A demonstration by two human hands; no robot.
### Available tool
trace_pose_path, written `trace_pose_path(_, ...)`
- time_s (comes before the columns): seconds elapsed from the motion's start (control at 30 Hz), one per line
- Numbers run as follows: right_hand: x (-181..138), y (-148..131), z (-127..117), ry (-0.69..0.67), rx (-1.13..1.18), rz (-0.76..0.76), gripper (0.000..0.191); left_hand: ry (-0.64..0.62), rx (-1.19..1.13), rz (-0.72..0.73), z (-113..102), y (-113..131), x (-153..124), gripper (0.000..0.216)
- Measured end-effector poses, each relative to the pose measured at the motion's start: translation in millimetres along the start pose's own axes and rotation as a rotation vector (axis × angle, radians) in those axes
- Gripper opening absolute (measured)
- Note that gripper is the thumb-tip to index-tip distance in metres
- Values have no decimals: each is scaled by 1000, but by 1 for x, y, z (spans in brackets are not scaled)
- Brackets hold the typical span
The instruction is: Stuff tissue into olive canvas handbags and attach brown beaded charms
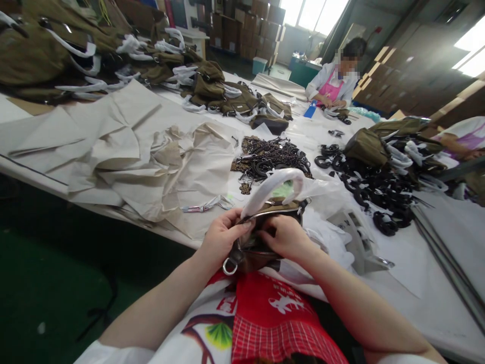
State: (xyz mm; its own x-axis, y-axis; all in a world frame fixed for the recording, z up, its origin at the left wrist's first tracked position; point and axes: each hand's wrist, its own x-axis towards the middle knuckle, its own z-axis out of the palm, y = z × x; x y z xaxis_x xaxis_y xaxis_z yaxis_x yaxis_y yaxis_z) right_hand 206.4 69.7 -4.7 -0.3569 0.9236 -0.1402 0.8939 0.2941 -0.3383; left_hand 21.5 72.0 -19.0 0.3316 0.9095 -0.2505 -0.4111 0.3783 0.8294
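I hold a small olive-brown handbag (254, 253) against my lap at the table's near edge. Its handle is wrapped in white foam (273, 184) and arches up above it. My left hand (222, 237) grips the bag's left end near the zipper, just above a silver D-ring (229, 266). My right hand (284, 235) has its fingers curled into the open top of the bag. Both hands are closed on the bag.
Crumpled beige paper (151, 156) covers the table to the left. A pile of dark metal fittings (271, 156) lies ahead, black straps (375, 194) to the right. Finished olive bags (231, 96) are heaped at the back. Another person (333, 78) works at the far end.
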Motion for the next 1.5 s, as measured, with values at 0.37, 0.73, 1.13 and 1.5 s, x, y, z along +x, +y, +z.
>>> trace_pose_path(0.37, 8, 25, 18, 32, 412, 97, 28, -93, -72, -54, 1, -9, -2, 35)
trace_pose_path(0.73, -24, -9, -16, -131, 11, -72, 18, -64, -56, -44, -4, -6, -5, 34)
trace_pose_path(1.13, -22, -18, -29, -226, 221, -403, 18, -63, 0, -12, -8, -4, -8, 35)
trace_pose_path(1.5, -25, -48, -20, 12, 263, -267, 20, -175, 13, -80, -14, 6, -3, 34)
